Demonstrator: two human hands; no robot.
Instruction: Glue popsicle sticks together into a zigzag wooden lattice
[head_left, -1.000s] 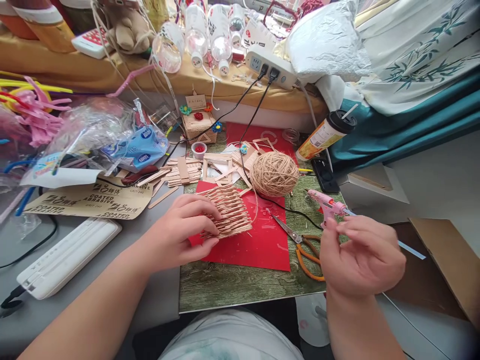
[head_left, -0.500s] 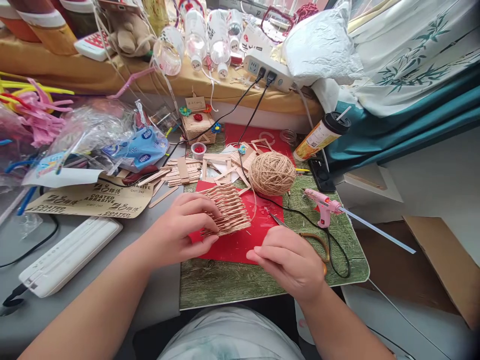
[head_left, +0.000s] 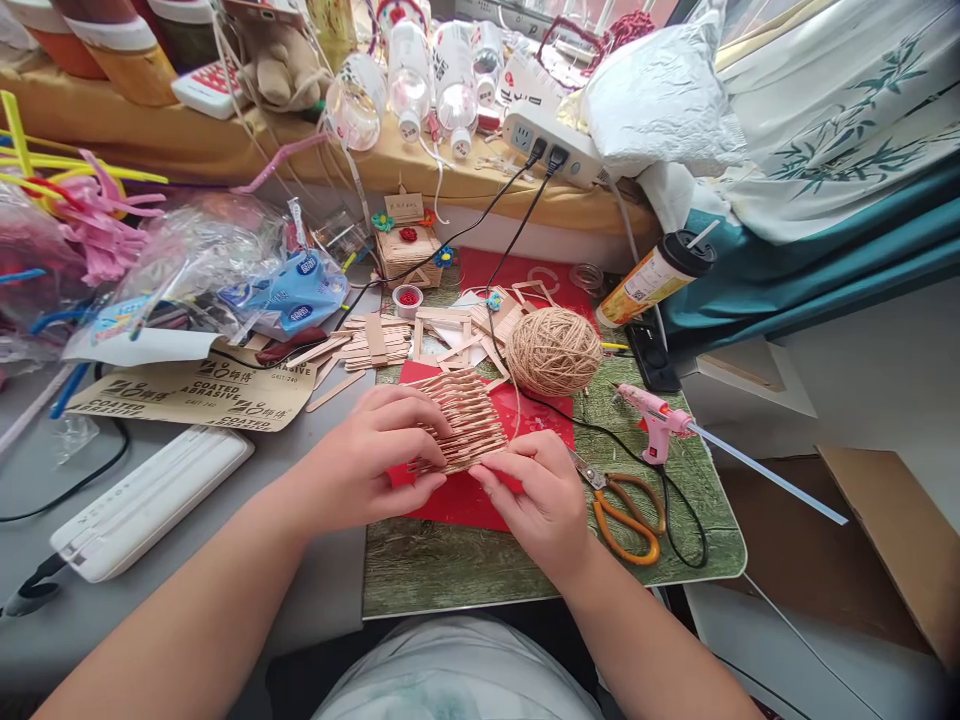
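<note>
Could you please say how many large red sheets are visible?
2: a near sheet beneath the stick piece, a far sheet behind the twine ball; more may be hidden.

1. There were two hands (head_left: 379, 455).
2. There was one stick piece (head_left: 478, 420) (loose sticks (head_left: 375, 340) overlapped beyond counting).
3. There was one twine ball (head_left: 553, 350), one glue gun (head_left: 657, 422), one scissors (head_left: 597, 478), one cup (head_left: 651, 283).
4. There were two plugs (head_left: 536, 153).

Bare left forearm (head_left: 202, 580) and right forearm (head_left: 645, 630) angle inward from the near side; left hand (head_left: 379, 455) arched, back upward; right hand (head_left: 544, 500) bent, thumb close to forefinger.
</note>
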